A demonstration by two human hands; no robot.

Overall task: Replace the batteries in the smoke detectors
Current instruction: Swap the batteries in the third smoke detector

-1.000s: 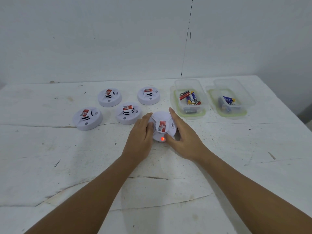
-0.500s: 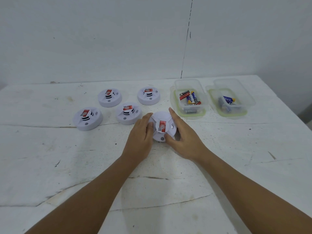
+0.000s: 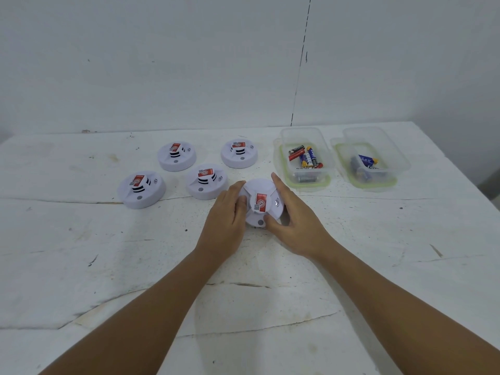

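Gripping smoke detector (image 3: pixel 261 204) between left hand (image 3: pixel 226 226), right hand (image 3: pixel 296 226), on table (image 3: pixel 81 253).

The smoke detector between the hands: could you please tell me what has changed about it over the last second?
The red light on the near edge of the held smoke detector glowed a second ago and is now off. The left hand and right hand kept gripping its sides in the same place on the table. The four other detectors and both battery containers have not moved.
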